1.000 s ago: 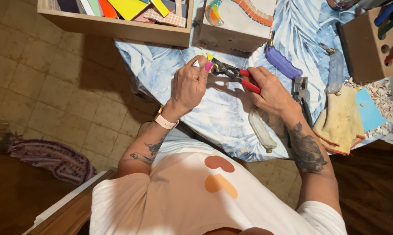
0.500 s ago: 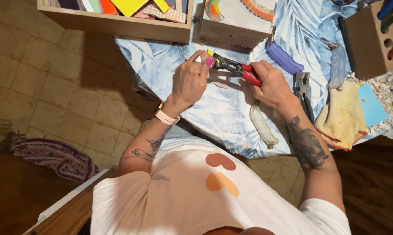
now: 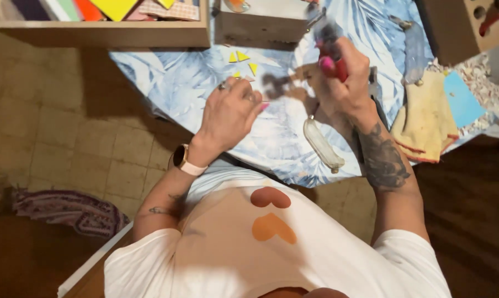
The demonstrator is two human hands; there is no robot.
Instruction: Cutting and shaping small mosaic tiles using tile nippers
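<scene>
Head view, looking down: the right hand [image 3: 343, 77] is clenched around red-handled pliers [image 3: 329, 47], raised above the tabletop [image 3: 166, 72] and blurred. The left hand [image 3: 233, 110] rests curled on the blue leaf-print cloth, fingertips pinching something too small to tell, just below a few yellow triangular chips [image 3: 243, 62]. A clear plastic tool [image 3: 322, 143] lies by the right wrist, yellow cloths [image 3: 423, 118] well off to the right. I'd worry the pliers' nose could nip a finger, or scatter those chips.
</scene>
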